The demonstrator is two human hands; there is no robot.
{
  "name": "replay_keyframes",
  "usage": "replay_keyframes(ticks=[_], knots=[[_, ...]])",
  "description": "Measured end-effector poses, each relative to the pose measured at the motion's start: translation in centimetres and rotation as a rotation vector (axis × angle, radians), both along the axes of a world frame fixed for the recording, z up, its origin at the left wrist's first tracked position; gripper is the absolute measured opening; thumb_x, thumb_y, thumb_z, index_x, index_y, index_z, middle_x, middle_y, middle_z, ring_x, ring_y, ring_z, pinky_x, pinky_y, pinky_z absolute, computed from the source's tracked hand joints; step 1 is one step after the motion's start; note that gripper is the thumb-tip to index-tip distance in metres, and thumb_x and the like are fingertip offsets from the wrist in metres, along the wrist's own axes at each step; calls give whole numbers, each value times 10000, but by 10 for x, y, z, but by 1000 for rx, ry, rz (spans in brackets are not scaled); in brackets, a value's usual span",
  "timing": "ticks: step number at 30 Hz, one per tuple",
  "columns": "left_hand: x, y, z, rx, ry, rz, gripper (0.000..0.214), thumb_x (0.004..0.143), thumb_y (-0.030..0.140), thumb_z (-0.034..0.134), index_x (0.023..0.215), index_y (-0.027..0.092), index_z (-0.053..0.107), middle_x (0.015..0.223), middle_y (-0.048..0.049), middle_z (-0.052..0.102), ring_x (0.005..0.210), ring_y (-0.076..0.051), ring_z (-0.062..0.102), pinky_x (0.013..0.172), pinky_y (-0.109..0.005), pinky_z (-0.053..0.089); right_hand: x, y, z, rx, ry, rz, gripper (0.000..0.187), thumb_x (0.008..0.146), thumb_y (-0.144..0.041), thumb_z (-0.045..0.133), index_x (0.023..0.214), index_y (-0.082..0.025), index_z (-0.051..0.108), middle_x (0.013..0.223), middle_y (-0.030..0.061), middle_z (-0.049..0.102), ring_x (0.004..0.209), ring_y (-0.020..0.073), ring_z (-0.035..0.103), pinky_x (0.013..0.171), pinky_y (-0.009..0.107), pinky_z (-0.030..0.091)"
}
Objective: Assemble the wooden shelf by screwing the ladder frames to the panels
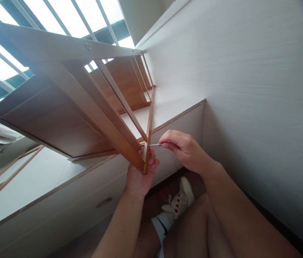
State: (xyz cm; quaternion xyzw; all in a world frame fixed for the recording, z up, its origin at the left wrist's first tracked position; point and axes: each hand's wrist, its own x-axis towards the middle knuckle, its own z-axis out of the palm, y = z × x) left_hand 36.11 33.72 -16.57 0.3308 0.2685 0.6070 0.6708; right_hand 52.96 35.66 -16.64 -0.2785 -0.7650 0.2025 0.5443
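A wooden shelf unit lies tilted on the white cabinet top, its near corner reaching toward me. My left hand grips that near corner from below, fingers wrapped around the thin upright slat. My right hand pinches a thin metal tool, likely a hex key, whose tip meets the slat at the corner joint.
A white wall panel rises close on the right. White drawer fronts with a recessed handle run below the cabinet top. A barred window is behind the shelf. My leg and a white sneaker are on the floor.
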Motion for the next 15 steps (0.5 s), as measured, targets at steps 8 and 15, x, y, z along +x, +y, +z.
replay_keyframes(ticks=[8, 15], knots=[[0, 0, -2, 10, -5, -7, 67, 819, 245, 626, 812, 186, 596, 765, 8, 598, 548, -67, 425, 510, -214, 326, 1, 3, -1, 34, -7, 20, 163, 951, -269, 474, 898, -188, 605, 879, 32, 619, 859, 142, 548, 807, 280, 418], [0, 0, -2, 10, 2, -8, 78, 814, 263, 636, 815, 195, 597, 768, 13, 597, 548, -68, 419, 516, -216, 329, 0, 6, -4, 52, 3, 21, 149, 943, -259, 491, 923, -193, 623, 879, 31, 633, 849, 142, 565, 803, 285, 439]])
